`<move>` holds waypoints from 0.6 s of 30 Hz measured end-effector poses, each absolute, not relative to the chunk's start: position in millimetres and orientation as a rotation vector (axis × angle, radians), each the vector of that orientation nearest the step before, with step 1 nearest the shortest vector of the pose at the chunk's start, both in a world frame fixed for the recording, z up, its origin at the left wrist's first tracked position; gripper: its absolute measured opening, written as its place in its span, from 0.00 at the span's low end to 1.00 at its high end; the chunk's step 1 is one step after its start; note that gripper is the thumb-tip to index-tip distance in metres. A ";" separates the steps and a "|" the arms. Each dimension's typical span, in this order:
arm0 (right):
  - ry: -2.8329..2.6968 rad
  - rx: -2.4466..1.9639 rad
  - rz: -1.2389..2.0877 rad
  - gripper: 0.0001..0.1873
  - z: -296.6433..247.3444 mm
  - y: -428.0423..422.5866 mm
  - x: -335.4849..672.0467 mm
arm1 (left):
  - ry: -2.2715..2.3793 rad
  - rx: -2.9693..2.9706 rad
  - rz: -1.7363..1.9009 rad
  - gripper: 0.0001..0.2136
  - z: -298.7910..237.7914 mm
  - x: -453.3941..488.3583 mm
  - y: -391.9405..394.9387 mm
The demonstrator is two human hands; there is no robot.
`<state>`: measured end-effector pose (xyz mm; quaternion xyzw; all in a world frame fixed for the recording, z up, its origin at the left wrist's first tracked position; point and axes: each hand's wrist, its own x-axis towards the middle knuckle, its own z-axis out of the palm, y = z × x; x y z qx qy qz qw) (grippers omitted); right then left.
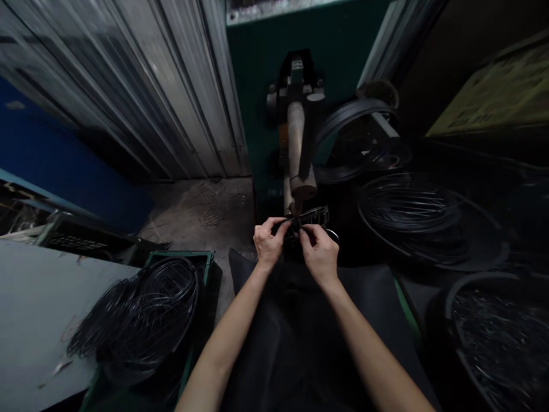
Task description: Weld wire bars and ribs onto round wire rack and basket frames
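A green machine (246, 74) that looks like a spot welder stands ahead, its pale metal arm (297, 143) ending in a tip just above my hands. Below that tip is a small dark wire frame (316, 216). My left hand (269, 239) pinches the frame's left side between thumb and fingers. At the near right side, my right hand (319, 252) is closed on it with thumb and fingertips. The gripped parts are too dark to make out fully. A dark apron (291, 337) covers my lap beneath the forearms.
Left, a green crate (209, 263) holds a pile of round wire grids (150, 303), beside a pale board (38, 320). Right, a basin (484, 260) contains wire grids, and a nearer tub (450, 303) holds small metal pieces. Several wire grids lie on the floor (180, 206).
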<state>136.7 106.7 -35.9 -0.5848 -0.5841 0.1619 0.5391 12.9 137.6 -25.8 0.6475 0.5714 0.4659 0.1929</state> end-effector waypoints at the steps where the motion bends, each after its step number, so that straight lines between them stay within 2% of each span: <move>1: -1.375 -1.383 0.367 0.08 -35.3 107.8 134.2 | 1.586 1.814 1.303 0.09 -27.1 12.1 139.9; 6: -1.414 -1.464 0.274 0.09 -12.9 100.9 124.0 | 1.500 1.726 1.367 0.11 -25.6 12.2 142.0; 9: -1.420 -1.606 0.191 0.09 -7.0 87.7 147.6 | 1.495 1.705 1.495 0.16 -35.5 4.2 155.2; 11: -1.364 -1.710 0.184 0.12 -11.5 56.9 184.0 | 1.458 1.699 1.461 0.19 -50.5 -5.0 162.4; 15: -1.053 -2.028 0.124 0.09 -33.2 -30.7 303.9 | 1.467 1.623 1.345 0.09 -76.0 -22.7 155.1; 18: -0.808 -2.195 0.074 0.07 -59.8 -59.5 397.7 | 1.453 1.565 1.376 0.10 -84.2 -28.2 151.5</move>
